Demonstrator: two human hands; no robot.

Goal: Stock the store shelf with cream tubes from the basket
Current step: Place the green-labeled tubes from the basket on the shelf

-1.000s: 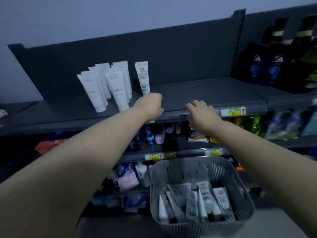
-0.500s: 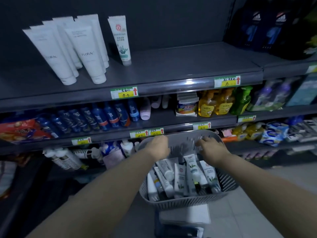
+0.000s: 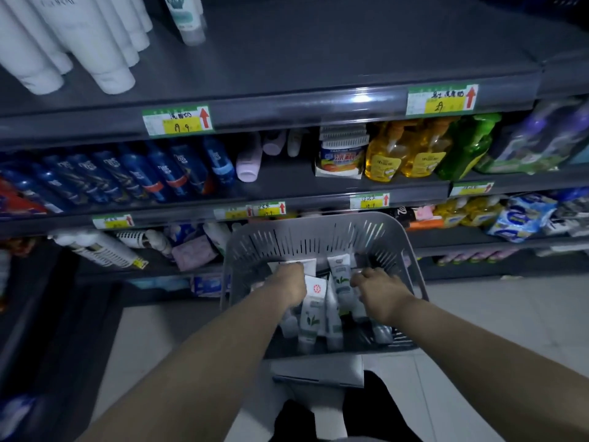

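Observation:
A grey slotted basket (image 3: 318,237) stands in front of the shelves, low in the head view, with several cream tubes (image 3: 310,317) lying in it. My left hand (image 3: 288,285) reaches into its left side, fingers curled over the flat end of a white tube (image 3: 307,264). On the right side, my right hand (image 3: 379,290) curls its fingers and thumb against another tube (image 3: 341,275). The top shelf (image 3: 318,59) carries large white tubes (image 3: 95,52) at the left and one green-printed tube (image 3: 188,23) beside them.
The basket rests on a grey box (image 3: 318,368). Blue bottles (image 3: 143,173) and yellow bottles (image 3: 404,154) fill the middle shelf, and packets (image 3: 522,218) lie on the lower one. Price tags (image 3: 177,121) line the shelf edges. Pale floor tiles (image 3: 478,314) lie to the right.
Both hands dropped from the top shelf edge down into the basket and now curl onto tubes. The view tilted downward and moved closer to the shelves.

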